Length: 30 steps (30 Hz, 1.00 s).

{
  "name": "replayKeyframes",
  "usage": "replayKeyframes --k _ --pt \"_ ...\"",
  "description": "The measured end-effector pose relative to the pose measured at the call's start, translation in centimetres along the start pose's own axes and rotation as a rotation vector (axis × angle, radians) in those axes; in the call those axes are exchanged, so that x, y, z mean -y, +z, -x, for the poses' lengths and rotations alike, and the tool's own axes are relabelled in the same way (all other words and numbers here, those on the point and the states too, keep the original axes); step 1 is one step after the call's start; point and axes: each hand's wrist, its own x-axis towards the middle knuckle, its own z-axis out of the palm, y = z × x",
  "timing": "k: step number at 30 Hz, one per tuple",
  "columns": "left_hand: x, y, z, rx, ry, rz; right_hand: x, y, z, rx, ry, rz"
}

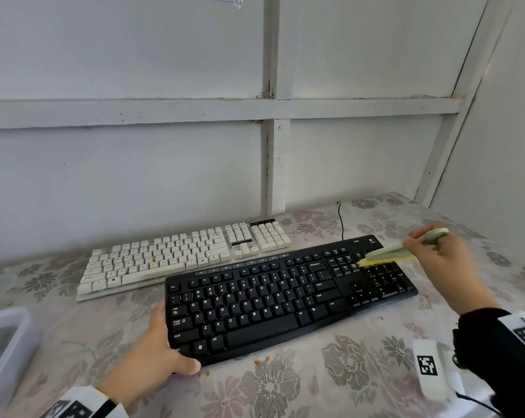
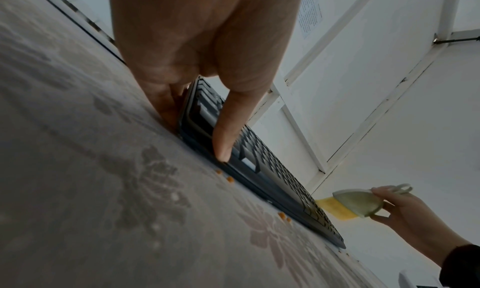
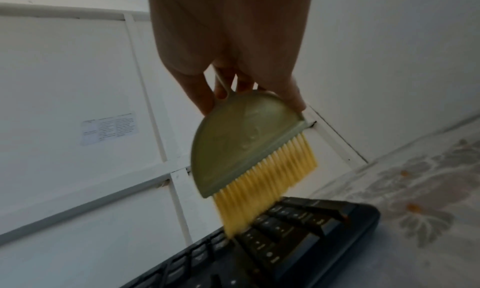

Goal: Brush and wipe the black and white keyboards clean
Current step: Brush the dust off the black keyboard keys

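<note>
A black keyboard [image 1: 285, 300] lies slanted on the flowered tablecloth, and a white keyboard [image 1: 176, 260] with orange crumbs between its keys lies behind it. My left hand [image 1: 161, 354] grips the black keyboard's near left corner, thumb [image 2: 228, 128] over the edge, fingers at its side. My right hand [image 1: 433, 254] holds a pale green brush [image 1: 400, 251] by its handle. The yellow bristles [image 3: 259, 189] touch the keys at the far right, by the number pad [image 3: 293, 228].
Orange crumbs [image 1: 261, 362] lie on the cloth [image 1: 285, 387] in front of the black keyboard. A white tray [image 1: 5, 348] stands at the left edge. A small white device [image 1: 430, 369] lies at the near right. A white panelled wall [image 1: 164, 176] rises close behind the keyboards.
</note>
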Motion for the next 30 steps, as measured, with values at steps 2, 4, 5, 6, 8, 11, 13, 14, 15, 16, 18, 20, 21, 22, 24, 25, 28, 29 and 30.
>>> replayKeyframes --k 2,4,5,6,8,11,13,14,15,16,18,20,21,22,24,25,28,29,30 --pt "-0.1 0.0 0.1 0.002 0.002 -0.002 0.1 0.3 0.2 0.081 0.031 -0.114" --pt "-0.2 0.0 0.2 0.002 0.004 0.001 0.3 0.4 0.5 0.104 0.063 -0.113" --pt "-0.3 0.0 0.3 0.001 0.004 0.002 0.2 0.3 0.5 0.081 0.072 -0.066" --pt "-0.4 0.1 0.4 0.000 0.004 -0.001 0.1 0.2 0.3 0.040 0.084 0.008" --pt "-0.6 0.1 0.6 -0.001 0.004 -0.015 0.2 0.1 0.0 -0.055 0.085 0.213" --pt "-0.9 0.1 0.8 0.000 0.006 -0.034 2.8 1.0 0.8 -0.159 -0.058 0.428" --pt "-0.9 0.1 0.9 -0.001 0.005 -0.046 5.9 2.5 2.8 -0.065 -0.124 0.290" --pt "-0.9 0.0 1.0 -0.001 0.003 -0.051 7.5 3.5 4.2 0.019 -0.148 0.220" --pt "-0.9 0.0 1.0 -0.003 0.000 -0.052 9.0 4.7 5.8 0.109 -0.176 0.164" --pt "-0.9 0.0 1.0 -0.005 0.001 -0.053 10.2 5.9 7.4 0.201 -0.208 0.123" --pt "-0.9 0.0 1.1 -0.005 0.013 -0.051 11.9 8.6 10.6 0.379 -0.237 0.071" --pt "-0.9 0.0 1.1 0.000 0.032 -0.058 12.7 11.1 13.2 0.498 -0.269 0.084" --pt "-0.9 0.0 1.1 0.001 0.044 -0.064 12.9 12.1 14.2 0.539 -0.281 0.097" --pt "-0.8 -0.1 1.1 -0.006 0.058 -0.070 13.2 13.0 15.1 0.574 -0.284 0.102" --pt "-0.6 -0.1 0.9 -0.013 0.090 -0.083 13.6 14.3 16.4 0.614 -0.281 0.090" --pt "-0.4 -0.1 0.8 -0.018 0.104 -0.084 13.7 14.8 16.9 0.623 -0.293 0.097" --pt "0.3 -0.1 0.4 -0.038 0.135 -0.070 14.0 15.7 17.8 0.613 -0.298 0.120" --pt "0.4 -0.2 0.3 -0.045 0.133 -0.066 14.0 15.8 17.9 0.602 -0.289 0.113" --pt "0.4 -0.2 0.3 -0.045 0.131 -0.063 13.9 15.9 17.8 0.586 -0.286 0.115"
